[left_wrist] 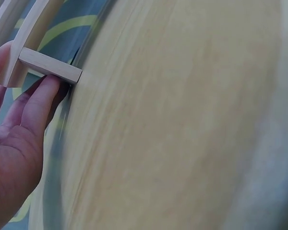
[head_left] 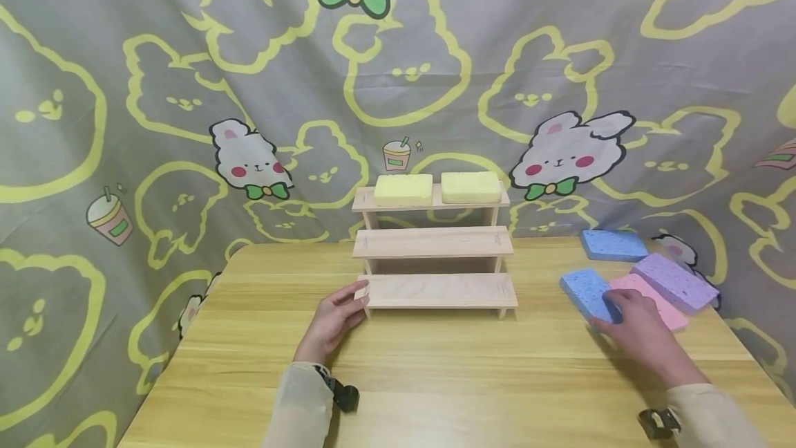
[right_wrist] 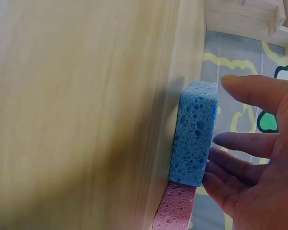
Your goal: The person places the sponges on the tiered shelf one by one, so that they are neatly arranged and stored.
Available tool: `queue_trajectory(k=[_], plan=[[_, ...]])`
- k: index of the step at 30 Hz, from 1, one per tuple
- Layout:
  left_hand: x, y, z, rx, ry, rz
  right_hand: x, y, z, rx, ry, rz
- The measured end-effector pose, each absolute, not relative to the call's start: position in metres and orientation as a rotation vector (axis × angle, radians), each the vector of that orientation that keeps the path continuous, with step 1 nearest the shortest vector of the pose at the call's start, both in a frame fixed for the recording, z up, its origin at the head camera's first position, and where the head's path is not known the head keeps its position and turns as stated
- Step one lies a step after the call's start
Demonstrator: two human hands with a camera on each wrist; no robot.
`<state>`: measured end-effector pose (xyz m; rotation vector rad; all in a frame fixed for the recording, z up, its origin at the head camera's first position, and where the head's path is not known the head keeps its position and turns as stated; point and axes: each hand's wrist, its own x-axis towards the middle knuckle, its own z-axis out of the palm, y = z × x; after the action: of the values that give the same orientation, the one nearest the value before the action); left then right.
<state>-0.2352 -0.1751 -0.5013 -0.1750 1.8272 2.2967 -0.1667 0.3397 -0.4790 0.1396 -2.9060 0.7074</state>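
Your left hand pinches the left end of the lowest board of the pale wooden three-tier shelf. Your right hand, fingers loosely spread, is at the near blue rectangular porous sponge; contact is hard to tell. That sponge lies flat on the wood-grain table, right of the shelf, and should be light, soft and grippy: pinch its long sides gently. Just beyond sit a pink sponge, a purple sponge and another blue sponge; two yellow sponges top the shelf.
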Motion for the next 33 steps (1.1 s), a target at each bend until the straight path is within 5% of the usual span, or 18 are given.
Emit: queue_trajectory(k=[33], plan=[[-0.235, -0.175, -0.502, -0.171, 1.845, 2.285, -0.17, 0.352, -0.478, 0.254, -3.01, 0.651]])
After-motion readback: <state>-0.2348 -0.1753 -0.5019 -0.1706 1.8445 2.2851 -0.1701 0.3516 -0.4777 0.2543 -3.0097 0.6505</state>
